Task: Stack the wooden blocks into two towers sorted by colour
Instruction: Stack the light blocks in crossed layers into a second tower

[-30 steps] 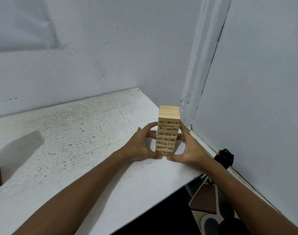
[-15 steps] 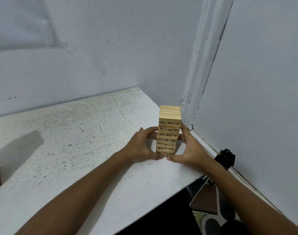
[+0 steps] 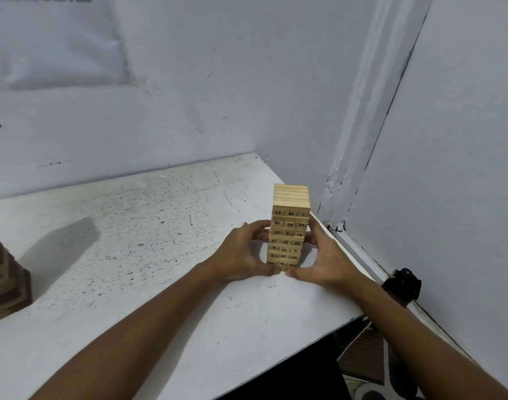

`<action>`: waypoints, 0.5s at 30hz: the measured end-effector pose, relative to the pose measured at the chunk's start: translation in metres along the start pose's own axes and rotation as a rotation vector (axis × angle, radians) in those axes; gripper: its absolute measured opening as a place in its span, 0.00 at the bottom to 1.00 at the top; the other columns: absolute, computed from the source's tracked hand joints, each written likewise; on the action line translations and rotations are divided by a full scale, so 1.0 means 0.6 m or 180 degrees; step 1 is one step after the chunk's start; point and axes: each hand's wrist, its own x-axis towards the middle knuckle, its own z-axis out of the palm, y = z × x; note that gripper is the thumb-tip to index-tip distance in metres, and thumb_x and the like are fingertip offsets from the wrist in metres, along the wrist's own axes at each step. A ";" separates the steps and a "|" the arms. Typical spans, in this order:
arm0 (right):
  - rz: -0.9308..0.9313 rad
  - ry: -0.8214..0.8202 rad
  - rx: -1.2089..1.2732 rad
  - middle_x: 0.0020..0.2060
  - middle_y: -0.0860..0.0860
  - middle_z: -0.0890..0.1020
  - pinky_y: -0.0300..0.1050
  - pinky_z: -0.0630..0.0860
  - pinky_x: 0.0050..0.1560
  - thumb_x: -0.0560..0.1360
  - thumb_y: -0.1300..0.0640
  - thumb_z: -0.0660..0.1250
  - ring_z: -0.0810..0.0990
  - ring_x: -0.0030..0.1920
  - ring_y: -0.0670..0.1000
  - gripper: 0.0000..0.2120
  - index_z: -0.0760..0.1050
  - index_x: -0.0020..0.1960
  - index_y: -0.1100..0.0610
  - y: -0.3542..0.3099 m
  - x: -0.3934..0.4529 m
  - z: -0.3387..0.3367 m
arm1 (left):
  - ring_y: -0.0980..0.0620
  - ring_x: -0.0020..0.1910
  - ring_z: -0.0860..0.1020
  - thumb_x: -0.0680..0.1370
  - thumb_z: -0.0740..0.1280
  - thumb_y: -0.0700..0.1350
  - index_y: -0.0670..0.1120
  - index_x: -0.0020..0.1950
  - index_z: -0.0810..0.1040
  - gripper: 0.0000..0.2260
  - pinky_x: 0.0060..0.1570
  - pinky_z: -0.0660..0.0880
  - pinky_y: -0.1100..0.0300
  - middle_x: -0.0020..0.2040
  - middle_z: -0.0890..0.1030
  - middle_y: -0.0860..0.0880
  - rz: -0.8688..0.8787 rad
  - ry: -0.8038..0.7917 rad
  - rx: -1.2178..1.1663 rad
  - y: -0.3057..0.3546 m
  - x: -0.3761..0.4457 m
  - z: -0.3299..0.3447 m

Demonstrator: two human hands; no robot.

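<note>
The light wooden block tower (image 3: 288, 226) stands upright on the white table (image 3: 131, 255), close to the table's right edge and near the corner where the two walls meet. Its long axis is vertical. Numbers are printed on the block ends that face the viewer, and the top layer lies flat with its grain running across.

The tower sits directly between the two hands, so neither has to reach: the grip is symmetrical, one hand on each flank of the lower half. The left hand (image 3: 241, 255) cups the tower's left side, fingers curled round toward the back, thumb low at the front near the base. The right hand (image 3: 322, 261) mirrors it on the right side, thumb likewise low at the front. The two thumbs nearly meet beneath the bottom layer. Both hands appear to be pressing the blocks inward, though whether the far fingers actually touch the rear face cannot be confirmed from this angle.

Both forearms run in from the near edge of the table, converging on the tower, wrists low and close to the surface.

In my judgement the step in hand is squaring up or steadying the stack; any move should keep pressure even on both sides, since the upper layers stand free above the fingers.

At the far left edge of the view a darker wooden block tower (image 3: 4, 284) stands, well apart and only partly visible.
</note>
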 end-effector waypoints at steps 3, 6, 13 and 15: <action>-0.0025 -0.0073 0.0042 0.55 0.35 0.75 0.20 0.68 0.48 0.66 0.61 0.80 0.72 0.56 0.27 0.50 0.53 0.77 0.45 -0.007 0.011 0.013 | 0.58 0.60 0.78 0.61 0.80 0.52 0.50 0.69 0.72 0.37 0.64 0.75 0.48 0.59 0.81 0.56 -0.0044 0.0071 0.0029 -0.008 -0.008 -0.012; -0.0065 -0.0161 0.0089 0.53 0.35 0.76 0.23 0.70 0.47 0.66 0.61 0.80 0.73 0.55 0.27 0.49 0.54 0.77 0.44 -0.016 0.025 0.027 | 0.59 0.59 0.79 0.61 0.81 0.49 0.49 0.68 0.73 0.37 0.63 0.76 0.49 0.59 0.82 0.55 -0.0098 0.0195 0.0019 -0.019 -0.019 -0.029; -0.0202 -0.0369 0.0085 0.55 0.35 0.75 0.23 0.71 0.48 0.65 0.58 0.80 0.73 0.57 0.29 0.50 0.54 0.78 0.47 -0.032 0.056 0.057 | 0.61 0.58 0.78 0.63 0.81 0.46 0.50 0.67 0.73 0.35 0.62 0.76 0.52 0.58 0.82 0.55 -0.0203 0.0380 0.0029 -0.038 -0.041 -0.059; -0.0266 -0.0446 0.0079 0.56 0.37 0.77 0.25 0.73 0.50 0.65 0.57 0.81 0.74 0.58 0.32 0.50 0.55 0.78 0.47 -0.038 0.065 0.065 | 0.60 0.59 0.78 0.62 0.80 0.49 0.50 0.67 0.73 0.36 0.61 0.77 0.52 0.58 0.82 0.55 -0.0235 0.0420 0.0036 -0.040 -0.047 -0.068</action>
